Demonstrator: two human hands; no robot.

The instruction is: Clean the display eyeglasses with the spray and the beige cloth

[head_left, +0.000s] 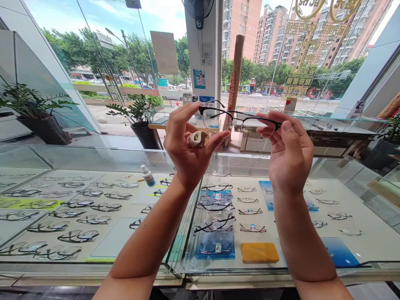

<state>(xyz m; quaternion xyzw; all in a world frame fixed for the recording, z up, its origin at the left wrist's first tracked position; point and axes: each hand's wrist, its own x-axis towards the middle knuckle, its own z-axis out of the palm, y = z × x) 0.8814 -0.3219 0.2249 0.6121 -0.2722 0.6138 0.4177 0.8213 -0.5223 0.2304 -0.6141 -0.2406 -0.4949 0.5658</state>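
A pair of eyeglasses with dark upper rims and thin lower rims is held up in front of me, above the glass counter. My left hand grips its left end near the hinge, with a bunched beige cloth tucked in the curled fingers. On the other side, my right hand pinches the right end of the frame between thumb and fingers. One temple arm stretches away behind the lenses. A small white spray bottle with a blue label stands on the counter, left of my left forearm.
Rows of eyeglasses lie inside the glass display case. A yellow-orange case rests near the front, right of centre. Beyond are potted plants, a wooden post, another counter and large windows onto a street.
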